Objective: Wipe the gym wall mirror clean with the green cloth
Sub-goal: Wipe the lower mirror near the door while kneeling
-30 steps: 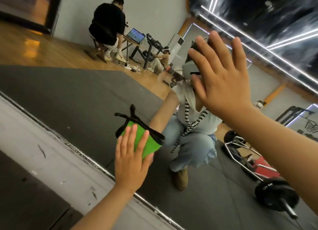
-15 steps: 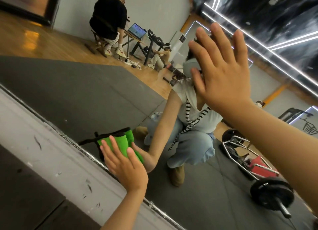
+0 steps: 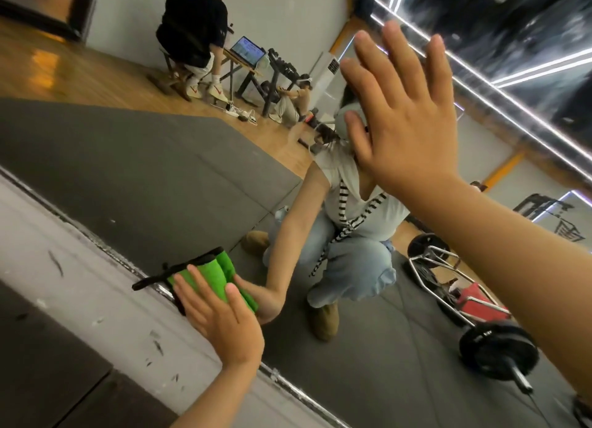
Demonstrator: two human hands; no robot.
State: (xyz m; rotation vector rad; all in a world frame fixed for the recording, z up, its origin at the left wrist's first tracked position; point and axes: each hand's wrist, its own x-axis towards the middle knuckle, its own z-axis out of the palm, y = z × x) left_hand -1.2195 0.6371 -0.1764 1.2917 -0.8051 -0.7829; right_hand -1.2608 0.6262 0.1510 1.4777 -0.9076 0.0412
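The wall mirror [image 3: 134, 158] fills most of the view, tilted, with its metal bottom edge running from the left down to the lower right. My left hand [image 3: 221, 318] presses the green cloth [image 3: 213, 275] flat against the glass just above that bottom edge, fingers straight and spread. The cloth has a black trim and a black strap that sticks out to the left. My right hand [image 3: 400, 116] lies flat on the mirror higher up, fingers spread, holding nothing.
Below the mirror runs a scuffed grey wall strip [image 3: 80, 286], then dark floor [image 3: 38, 370]. The glass reflects me crouching, a barbell with plates [image 3: 496, 350], a seated person at a laptop [image 3: 248, 51] and a wooden floor.
My left hand has slid the green cloth down and to the left, from mid-glass to the mirror's bottom edge. My right hand has stayed flat in the same spot.
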